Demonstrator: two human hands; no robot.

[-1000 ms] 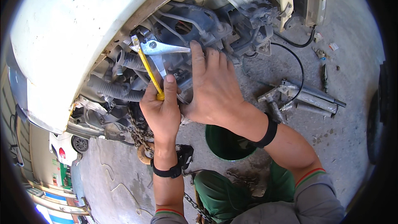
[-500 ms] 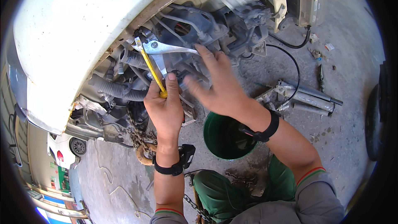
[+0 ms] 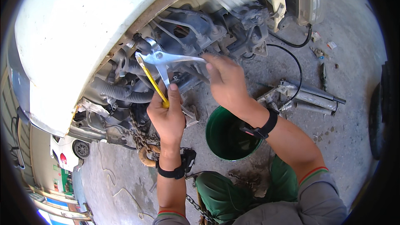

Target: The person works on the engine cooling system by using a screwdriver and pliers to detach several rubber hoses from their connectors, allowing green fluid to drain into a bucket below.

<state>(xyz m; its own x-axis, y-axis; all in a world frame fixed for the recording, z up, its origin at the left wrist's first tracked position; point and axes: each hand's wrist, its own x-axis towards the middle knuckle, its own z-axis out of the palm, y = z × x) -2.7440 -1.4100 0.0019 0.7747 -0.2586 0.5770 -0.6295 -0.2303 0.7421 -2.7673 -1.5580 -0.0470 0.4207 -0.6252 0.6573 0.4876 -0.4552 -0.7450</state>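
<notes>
Silver metal slip-joint pliers [image 3: 160,56] sit left of centre, toward the far side, their handles spread before the dark pipes and brackets [image 3: 183,27] beside a curved white vehicle panel [image 3: 83,29]. The person's left hand [image 3: 167,121] is clamped round a slim yellow tool [image 3: 151,78] with a metal tip, which slants far and leftward to the pliers' head; the nearer handle's end meets that hand by the thumb. The right hand [image 3: 228,81], apart from the left, pinches the end of the other handle, which reaches right. Whether the pliers' jaws bite on anything cannot be told. Left of the hands runs a ribbed grey hose [image 3: 121,91]. A round dark green bucket [image 3: 216,135] stands near the right wrist, on the grey concrete floor [image 3: 350,71].
</notes>
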